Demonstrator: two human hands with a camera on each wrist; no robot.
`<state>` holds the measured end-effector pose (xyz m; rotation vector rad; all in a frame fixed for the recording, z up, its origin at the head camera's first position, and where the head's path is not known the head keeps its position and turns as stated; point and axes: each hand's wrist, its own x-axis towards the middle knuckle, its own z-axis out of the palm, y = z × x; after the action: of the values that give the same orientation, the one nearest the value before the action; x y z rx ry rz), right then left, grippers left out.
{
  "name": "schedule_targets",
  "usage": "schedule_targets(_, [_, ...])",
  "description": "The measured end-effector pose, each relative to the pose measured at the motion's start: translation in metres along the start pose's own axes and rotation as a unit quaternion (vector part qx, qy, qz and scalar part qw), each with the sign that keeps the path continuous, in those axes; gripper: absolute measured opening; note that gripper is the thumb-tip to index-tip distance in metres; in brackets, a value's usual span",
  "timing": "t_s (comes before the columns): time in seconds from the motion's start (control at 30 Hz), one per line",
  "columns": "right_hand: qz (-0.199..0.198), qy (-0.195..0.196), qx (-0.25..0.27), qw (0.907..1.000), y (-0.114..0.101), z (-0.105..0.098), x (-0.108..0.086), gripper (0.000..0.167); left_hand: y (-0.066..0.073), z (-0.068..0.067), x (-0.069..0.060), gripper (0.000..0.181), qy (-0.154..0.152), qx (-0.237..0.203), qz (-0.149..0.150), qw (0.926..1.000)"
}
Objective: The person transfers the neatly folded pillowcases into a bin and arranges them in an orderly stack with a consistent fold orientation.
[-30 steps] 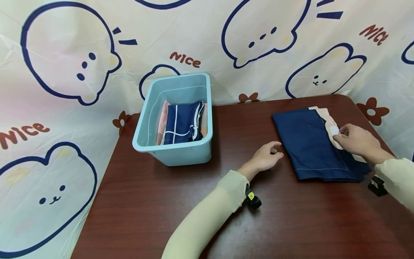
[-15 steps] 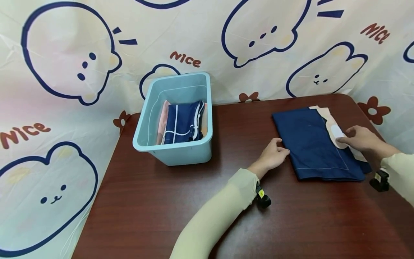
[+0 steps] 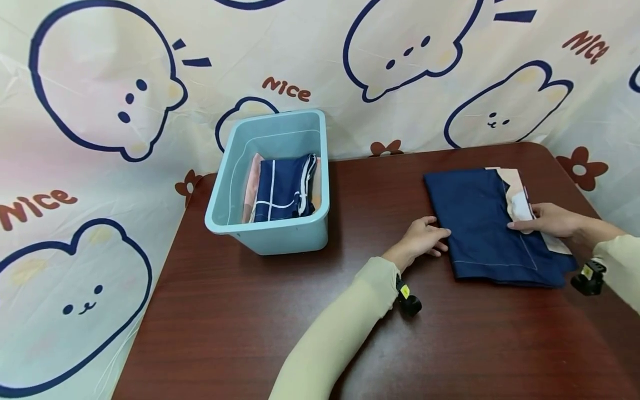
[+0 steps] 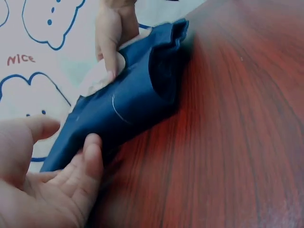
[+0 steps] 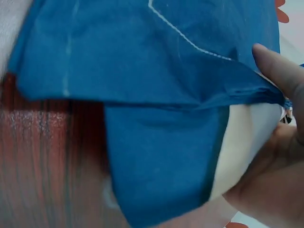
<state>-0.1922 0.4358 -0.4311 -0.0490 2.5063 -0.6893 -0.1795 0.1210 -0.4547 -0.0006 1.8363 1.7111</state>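
Observation:
A folded navy cloth (image 3: 475,222) with light stitching lies at the right of the table, a cream and white part (image 3: 520,200) showing along its right side. My right hand (image 3: 550,221) pinches that right edge; in the right wrist view the thumb (image 5: 273,66) lies on top and the other fingers are behind the cloth. At the opposite edge, my left hand (image 3: 420,239) touches the cloth with its fingertips. The left wrist view shows that hand (image 4: 52,190) with thumb and fingers apart and the cloth's side raised in a loose fold.
A light blue plastic bin (image 3: 280,236) stands at the back left of the brown table (image 3: 240,316). Inside it are a folded navy cloth with white lines (image 3: 280,189) and a pink cloth (image 3: 252,189). A cartoon-printed sheet (image 3: 390,66) hangs behind.
My left hand has moved right to the cloth's left edge. My right hand has taken the right edge between thumb and fingers, and the cloth there is bent up slightly.

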Motion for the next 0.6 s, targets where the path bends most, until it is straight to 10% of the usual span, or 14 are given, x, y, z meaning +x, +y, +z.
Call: schedule_targets(0.6, [-0.028,-0.112,0.100,0.9883,0.015,-0.003,-0.009,0.058,-0.005,-0.005,0.001,0.073,-0.059,0.065,0.058,0.9944])
